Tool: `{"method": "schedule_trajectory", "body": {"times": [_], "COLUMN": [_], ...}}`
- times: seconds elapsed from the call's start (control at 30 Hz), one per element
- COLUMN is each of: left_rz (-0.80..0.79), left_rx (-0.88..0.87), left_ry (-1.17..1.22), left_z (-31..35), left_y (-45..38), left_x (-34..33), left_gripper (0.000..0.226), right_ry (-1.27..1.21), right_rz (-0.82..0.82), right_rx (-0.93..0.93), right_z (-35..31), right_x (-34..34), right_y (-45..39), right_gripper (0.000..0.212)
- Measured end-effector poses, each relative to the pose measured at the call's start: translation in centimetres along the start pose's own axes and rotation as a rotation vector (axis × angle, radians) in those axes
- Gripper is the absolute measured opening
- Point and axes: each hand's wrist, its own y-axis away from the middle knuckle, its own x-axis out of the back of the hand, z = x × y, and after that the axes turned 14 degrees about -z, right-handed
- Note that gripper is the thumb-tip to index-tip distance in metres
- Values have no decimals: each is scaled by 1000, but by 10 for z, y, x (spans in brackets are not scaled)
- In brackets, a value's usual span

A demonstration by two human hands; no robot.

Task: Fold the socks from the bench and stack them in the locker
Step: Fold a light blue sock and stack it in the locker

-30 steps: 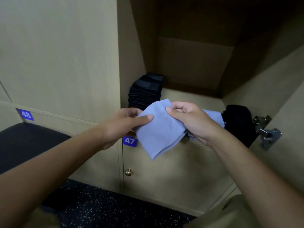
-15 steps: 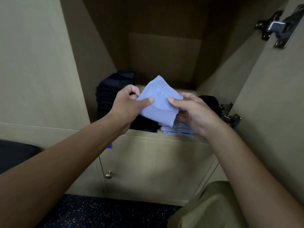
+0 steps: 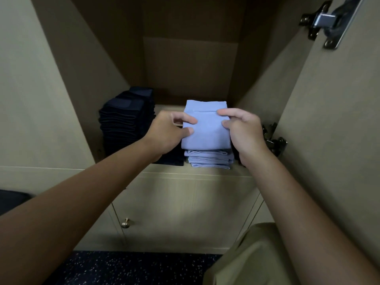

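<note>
A: Start close in. What's nearest?

B: At six o'clock there's dark speckled floor [image 3: 131, 270], then the shut lower locker door with its small brass knob [image 3: 125, 223] at about seven o'clock. Both forearms reach up and away from the bottom corners.

A: And the hands?

B: The left hand [image 3: 166, 130] and right hand [image 3: 244, 130] each pinch a side edge of a folded light-blue sock [image 3: 205, 130], thumb and fingertips curled onto the cloth. The sock sits at centre, on or just above a stack of light-blue socks [image 3: 209, 160] near the front lip of the open locker shelf [image 3: 195, 170]. I can't tell whether it's fully resting yet.

A: What's around it?

B: A taller stack of navy socks [image 3: 127, 120] at ten o'clock, just beside the blue pile. Something black is at three o'clock behind the right wrist, mostly hidden. Beyond, the locker's back wall; a door hinge [image 3: 327, 21] at one o'clock.

A: What could spoil this?

B: My guess: the blue pile sits close to the shelf's edge, so a nudge towards six o'clock on release could slide the layers off. Letting go unevenly might let the fold spring open, since socks are soft. And the left wrist is close to the navy stack, so drawing back carelessly could brush it and tip it.
</note>
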Motion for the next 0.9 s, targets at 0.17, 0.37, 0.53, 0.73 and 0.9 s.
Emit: {"method": "schedule_trajectory", "body": {"times": [0.17, 0.37, 0.53, 0.73, 0.9], "left_rz": [-35, -76, -68, -67, -52], "left_rx": [42, 138, 173, 136, 28], "left_ry": [106, 167, 154, -381, -507], "left_z": [12, 8, -2, -12, -10], "left_y": [-10, -26, -29, -23, -15], "left_x": [-1, -1, -2, -4, 6], "left_gripper": [23, 27, 30, 38, 33], "right_ry": [66, 216, 318, 520, 693], "right_rz": [-24, 4, -22, -92, -74], "right_rx": [1, -77, -103, -150, -77], "right_z": [4, 22, 26, 25, 22], "right_x": [5, 12, 14, 11, 4], "right_y": [-5, -13, -15, -14, -13], "right_gripper": [44, 33, 31, 31, 29]}}
